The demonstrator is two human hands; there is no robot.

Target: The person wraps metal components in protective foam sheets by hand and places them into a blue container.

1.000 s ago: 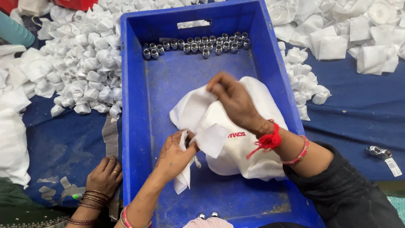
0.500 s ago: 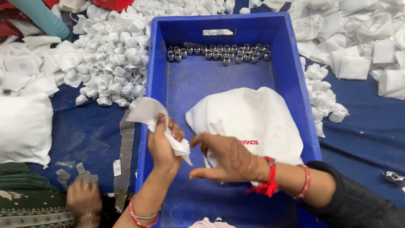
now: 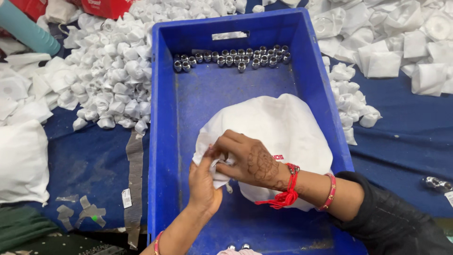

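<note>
My left hand (image 3: 204, 182) and my right hand (image 3: 245, 158) meet over the near part of a blue plastic crate (image 3: 163, 141). Both pinch a small white cloth piece (image 3: 218, 165) bunched between the fingers. Whatever is inside the cloth is hidden. Just behind the hands a large white cloth bag (image 3: 273, 132) lies in the crate. At the crate's far end sits a row of several small shiny metal parts (image 3: 231, 59). My right wrist carries red thread and a bangle.
Heaps of small twisted white cloth bundles (image 3: 113, 71) lie left of the crate on blue fabric. Flat white cloth squares (image 3: 387, 47) and more bundles lie to the right. A white cushion-like pack (image 3: 21, 160) is at the left. One metal part (image 3: 436, 183) rests far right.
My left hand, which held a white cloth piece up near the crate's left wall, has come down to the middle. My right hand has closed onto the same cloth.
</note>
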